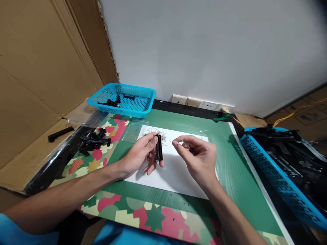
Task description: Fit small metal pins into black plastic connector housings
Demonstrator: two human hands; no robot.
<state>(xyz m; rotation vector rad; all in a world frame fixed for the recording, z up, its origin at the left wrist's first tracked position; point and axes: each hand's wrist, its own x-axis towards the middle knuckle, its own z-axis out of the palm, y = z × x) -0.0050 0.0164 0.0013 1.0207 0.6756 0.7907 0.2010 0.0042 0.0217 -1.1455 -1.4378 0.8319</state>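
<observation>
My left hand (143,153) holds a short black plastic bar (159,148) upright between thumb and fingers, over a white sheet of paper (176,177). My right hand (198,157) hovers just to its right with fingers pinched on a thin small piece I cannot make out. A scatter of tiny grey metal bits (157,133) lies on the paper behind the bar.
A green mat (230,163) and a patterned sheet cover the table. A small blue basket (122,99) with a few black parts stands at the back left. More black parts (93,142) are piled at the left. A large blue basket (281,173) full of black parts stands at the right.
</observation>
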